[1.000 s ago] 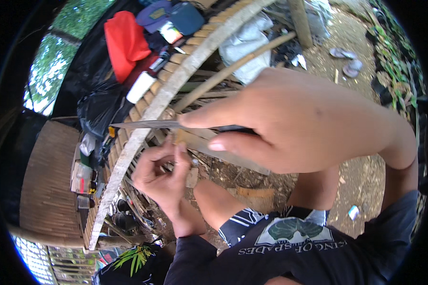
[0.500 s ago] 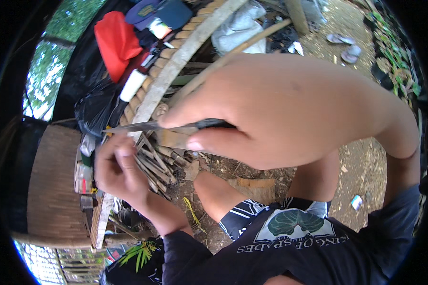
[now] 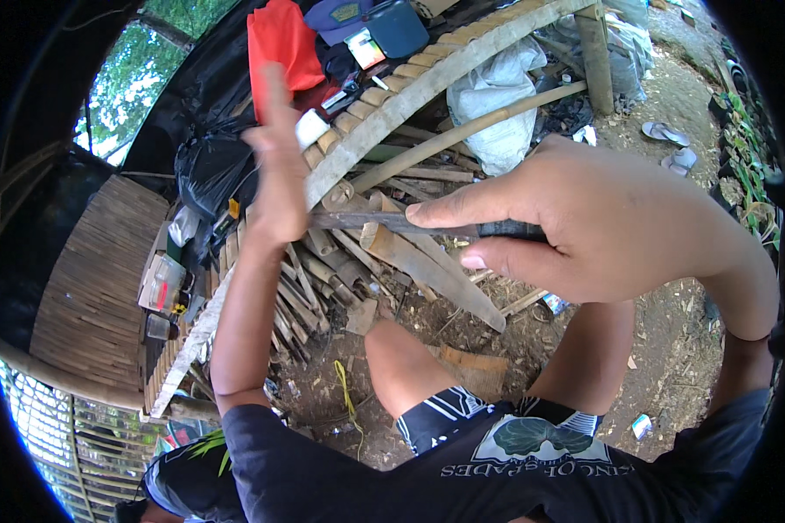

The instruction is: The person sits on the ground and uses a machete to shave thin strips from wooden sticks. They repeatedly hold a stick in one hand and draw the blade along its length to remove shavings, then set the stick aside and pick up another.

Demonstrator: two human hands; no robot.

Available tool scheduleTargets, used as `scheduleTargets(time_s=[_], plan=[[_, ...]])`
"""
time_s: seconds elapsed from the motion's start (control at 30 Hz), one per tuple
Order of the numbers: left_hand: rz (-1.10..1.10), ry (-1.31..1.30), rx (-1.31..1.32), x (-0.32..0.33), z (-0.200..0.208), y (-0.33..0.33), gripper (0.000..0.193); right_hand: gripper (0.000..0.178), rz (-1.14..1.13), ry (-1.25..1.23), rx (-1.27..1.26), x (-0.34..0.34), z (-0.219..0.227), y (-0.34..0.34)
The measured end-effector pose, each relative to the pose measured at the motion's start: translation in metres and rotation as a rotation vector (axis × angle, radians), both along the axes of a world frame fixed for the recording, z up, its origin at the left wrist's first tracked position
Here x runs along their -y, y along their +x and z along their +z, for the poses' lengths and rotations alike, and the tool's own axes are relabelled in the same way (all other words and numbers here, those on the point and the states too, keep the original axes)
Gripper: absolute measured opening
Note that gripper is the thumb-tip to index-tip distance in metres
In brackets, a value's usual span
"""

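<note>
My right hand (image 3: 619, 222) grips a knife (image 3: 366, 221) by its black handle, thumb below and forefinger along the top. Its dark blade points left, and the tip is hidden behind the heel of my left hand (image 3: 279, 161). That left hand is raised with its fingers stretched upward, somewhat blurred by motion; nothing shows in it. I cannot tell whether the blade touches it. Below the blade, a flat pale bamboo slat (image 3: 432, 272) slants down over a pile of split bamboo (image 3: 323, 283).
A bamboo bench (image 3: 392, 100) runs diagonally beyond my hands, bearing a red cloth (image 3: 279, 44), a cap (image 3: 336, 19) and a white cylinder (image 3: 312, 128). White sacks (image 3: 497, 105) lie beneath it. Slippers (image 3: 665, 133) rest on the ground at right. Another person (image 3: 196, 479) is at lower left.
My left hand has gone from curled near the knife tip to raised with stretched fingers. The bench and pile have shifted rightward in view, and the bamboo slat shows more fully.
</note>
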State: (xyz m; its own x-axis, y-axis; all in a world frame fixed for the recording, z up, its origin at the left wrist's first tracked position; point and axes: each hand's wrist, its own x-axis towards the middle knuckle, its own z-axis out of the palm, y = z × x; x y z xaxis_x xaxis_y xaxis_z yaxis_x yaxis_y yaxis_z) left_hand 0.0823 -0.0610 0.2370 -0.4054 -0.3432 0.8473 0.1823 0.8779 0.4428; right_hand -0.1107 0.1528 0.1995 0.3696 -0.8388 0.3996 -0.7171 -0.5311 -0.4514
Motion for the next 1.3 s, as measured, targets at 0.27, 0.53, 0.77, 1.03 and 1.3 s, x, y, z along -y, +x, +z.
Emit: scheduleTargets(time_s=[0.27,0.53,0.77,1.03,1.3], plan=[[-0.029,0.240,0.431,0.008,-0.075,0.013,0.106,0.041,0.017,0.070,-0.116,-0.003,-0.012,-0.004],[0.199,-0.096,0.638,0.004,-0.101,0.086,0.054,0.035,-0.108,0.226,-0.142,0.012,-0.026,-0.002],[0.338,-0.421,0.687,0.003,-0.104,0.077,0.048,0.039,-0.096,0.556,-0.091,0.045,-0.029,-0.006],[0.647,-0.654,0.233,0.035,-0.146,0.057,0.053,0.033,-0.282,0.022,-0.283,0.060,-0.055,-0.001],[0.554,-0.479,0.306,0.052,-0.158,0.064,0.053,0.037,-0.296,0.007,-0.195,0.063,-0.067,0.001]])
